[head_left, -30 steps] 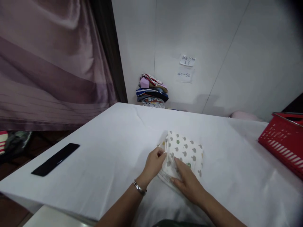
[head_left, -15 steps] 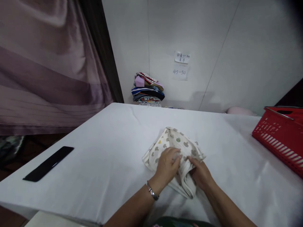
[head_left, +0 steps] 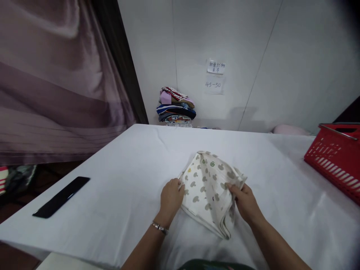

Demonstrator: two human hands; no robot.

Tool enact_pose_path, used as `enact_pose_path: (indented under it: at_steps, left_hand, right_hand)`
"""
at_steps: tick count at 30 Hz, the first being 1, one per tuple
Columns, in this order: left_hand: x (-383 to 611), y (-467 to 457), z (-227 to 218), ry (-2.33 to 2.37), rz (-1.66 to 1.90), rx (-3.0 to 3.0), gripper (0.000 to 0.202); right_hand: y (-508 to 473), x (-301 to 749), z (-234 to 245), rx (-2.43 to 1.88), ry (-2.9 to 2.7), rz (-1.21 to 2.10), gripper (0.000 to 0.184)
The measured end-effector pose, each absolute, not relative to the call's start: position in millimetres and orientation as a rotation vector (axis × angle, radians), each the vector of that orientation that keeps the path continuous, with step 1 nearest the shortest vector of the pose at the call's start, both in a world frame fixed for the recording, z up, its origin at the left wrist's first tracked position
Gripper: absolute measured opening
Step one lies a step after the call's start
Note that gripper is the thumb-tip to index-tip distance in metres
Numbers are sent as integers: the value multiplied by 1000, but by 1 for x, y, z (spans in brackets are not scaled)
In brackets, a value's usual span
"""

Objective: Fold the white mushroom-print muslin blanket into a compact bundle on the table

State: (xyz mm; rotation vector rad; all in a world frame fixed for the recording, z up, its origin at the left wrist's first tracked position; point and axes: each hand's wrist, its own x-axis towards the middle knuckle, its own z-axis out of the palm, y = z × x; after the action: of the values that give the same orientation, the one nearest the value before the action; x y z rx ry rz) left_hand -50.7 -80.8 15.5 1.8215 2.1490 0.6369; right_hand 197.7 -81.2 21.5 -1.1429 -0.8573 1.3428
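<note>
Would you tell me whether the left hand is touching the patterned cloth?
Touching. The head view shows the left hand closed on the left edge of the patterned cloth.

A white-draped surface (head_left: 118,165) meets a pale panelled wall (head_left: 295,56); a mauve curtain (head_left: 53,82) hangs at left above dark floor (head_left: 42,176).

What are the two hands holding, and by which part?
Both grip the folded printed cloth, which lies on the white table: the left hand pinches its left edge, the right hand its right edge.
</note>
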Motion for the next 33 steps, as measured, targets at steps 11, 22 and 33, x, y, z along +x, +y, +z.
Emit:
enact_pose_path:
  at_steps: [11, 22, 33]
  left_hand:
    - [17, -78, 51, 1219, 1334, 1179, 19]
    - [4, -94, 32, 1476, 1264, 1928, 25]
    - [-51, -79, 12, 2216, 545, 1989, 11]
  right_hand:
    - [-100, 157, 32, -1128, -1656, 1138, 62]
    - [-82, 186, 13, -1187, -844, 1351, 46]
    - [-83, 183, 16, -1291, -1114, 1192, 49]
